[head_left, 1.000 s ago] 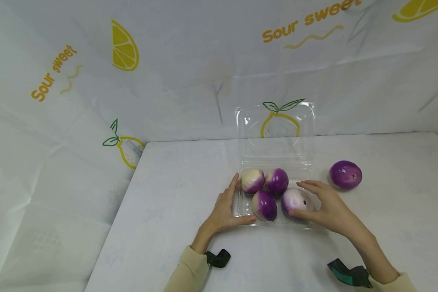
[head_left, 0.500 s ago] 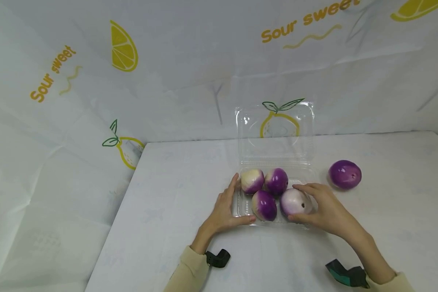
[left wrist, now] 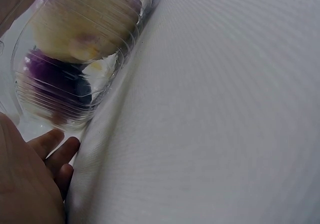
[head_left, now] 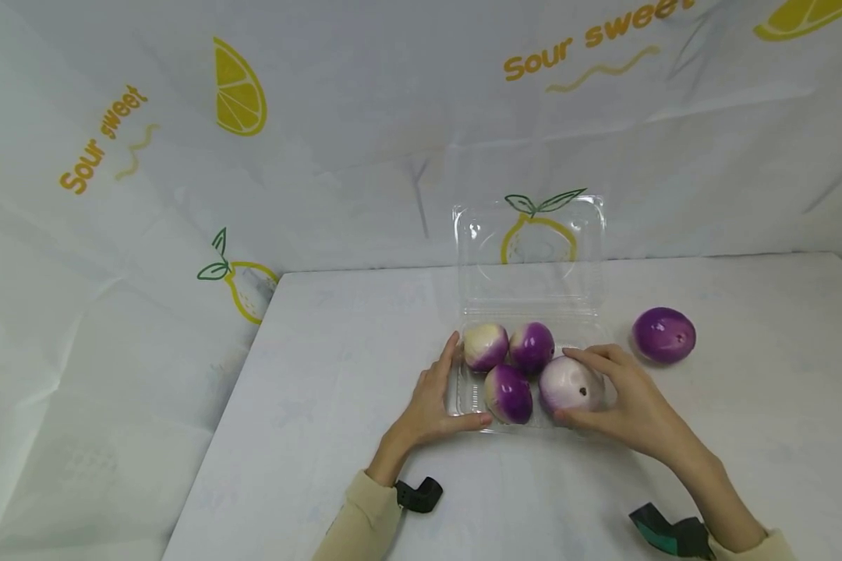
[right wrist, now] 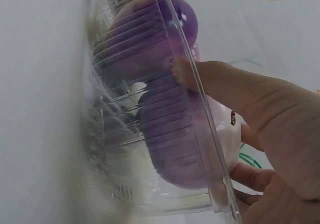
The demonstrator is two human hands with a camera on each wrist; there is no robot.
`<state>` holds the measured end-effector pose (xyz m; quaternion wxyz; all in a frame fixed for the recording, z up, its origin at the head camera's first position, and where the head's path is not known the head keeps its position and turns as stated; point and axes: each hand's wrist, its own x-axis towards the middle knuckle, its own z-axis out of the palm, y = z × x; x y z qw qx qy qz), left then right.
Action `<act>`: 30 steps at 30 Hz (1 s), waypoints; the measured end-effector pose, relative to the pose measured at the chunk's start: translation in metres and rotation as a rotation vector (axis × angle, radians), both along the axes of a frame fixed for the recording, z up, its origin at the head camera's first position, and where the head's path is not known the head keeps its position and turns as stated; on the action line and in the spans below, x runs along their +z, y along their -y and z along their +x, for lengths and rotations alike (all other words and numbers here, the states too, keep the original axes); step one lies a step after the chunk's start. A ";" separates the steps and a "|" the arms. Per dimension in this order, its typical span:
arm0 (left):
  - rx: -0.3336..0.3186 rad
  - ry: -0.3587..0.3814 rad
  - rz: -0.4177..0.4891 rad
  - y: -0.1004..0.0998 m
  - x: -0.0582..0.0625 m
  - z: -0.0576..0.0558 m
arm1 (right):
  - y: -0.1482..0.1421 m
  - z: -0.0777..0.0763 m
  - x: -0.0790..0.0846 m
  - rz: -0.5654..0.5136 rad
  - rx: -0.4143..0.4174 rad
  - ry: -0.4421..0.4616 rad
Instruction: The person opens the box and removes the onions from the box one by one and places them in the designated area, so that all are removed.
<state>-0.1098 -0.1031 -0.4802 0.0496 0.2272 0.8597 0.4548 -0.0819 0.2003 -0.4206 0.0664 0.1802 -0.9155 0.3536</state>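
A clear plastic clamshell box (head_left: 473, 397) stands on the table with its lid (head_left: 480, 249) raised at the back. Inside are a cream-topped turnip (head_left: 485, 347), a purple turnip (head_left: 532, 348) behind, and a two-tone turnip (head_left: 508, 394) in front. My right hand (head_left: 631, 405) holds a pale turnip (head_left: 568, 383) at the box's right side, thumb in front and fingers behind. At the left, my left hand (head_left: 431, 405) rests against the box, fingers along its side and thumb at the front edge. Through the box wall, the left wrist view shows a cream turnip (left wrist: 85, 21).
One more purple turnip (head_left: 663, 336) lies on the white table (head_left: 337, 374) to the right of the box. Behind the table hangs a white cloth (head_left: 365, 156) printed with lemons. A dark strap piece (head_left: 419, 495) sits at the left wrist.
My right hand's fingers have closed round the pale turnip, which has turned slightly and appears a little higher. My left hand and the other turnips stay where they were.
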 end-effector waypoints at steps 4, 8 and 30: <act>0.006 0.006 -0.003 0.000 0.000 0.000 | 0.001 0.001 0.002 -0.024 -0.030 -0.012; -0.002 -0.013 0.001 0.000 0.000 0.000 | 0.002 0.001 0.001 -0.035 -0.047 -0.062; 0.008 -0.004 -0.018 0.001 0.000 0.000 | 0.002 -0.001 0.000 -0.168 -0.123 -0.169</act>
